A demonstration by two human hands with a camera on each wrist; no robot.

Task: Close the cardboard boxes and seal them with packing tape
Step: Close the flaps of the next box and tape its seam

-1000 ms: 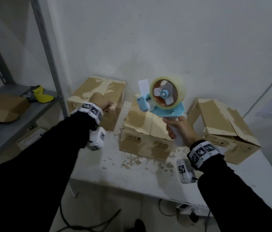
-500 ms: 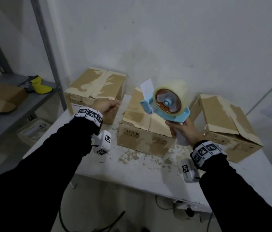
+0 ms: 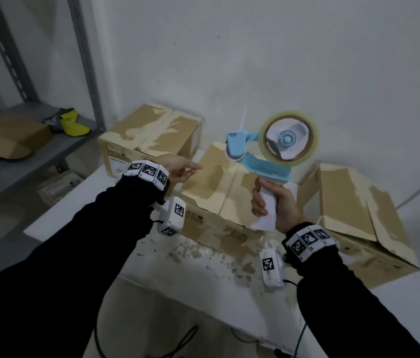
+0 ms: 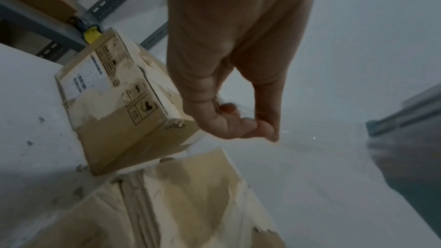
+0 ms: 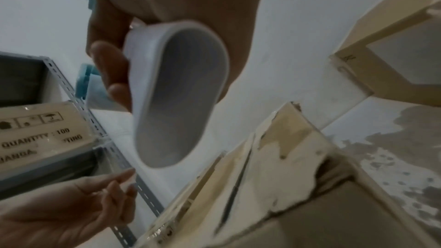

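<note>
Three worn cardboard boxes stand on a white table (image 3: 242, 301). The left box (image 3: 152, 133) is shut. The middle box (image 3: 216, 187) has its flaps down with a seam along the top. On the right box (image 3: 353, 215) the flaps stand up. My right hand (image 3: 270, 205) grips the white handle (image 5: 176, 90) of a blue tape dispenser (image 3: 260, 169), held upright above the middle box, with a clear tape roll (image 3: 290, 138) and a loose tape end sticking up. My left hand (image 3: 190, 167) hovers over the middle box's left edge, fingers loosely together, holding nothing.
A grey metal shelf (image 3: 48, 161) at the left carries a flat cardboard box (image 3: 5, 135) and a yellow item (image 3: 72, 124). Torn paper scraps (image 3: 203, 254) litter the table in front of the middle box. The wall stands close behind the boxes.
My left hand has left the left box and moved right to the middle box. The right hand has turned the dispenser so its roll now lies to the right.
</note>
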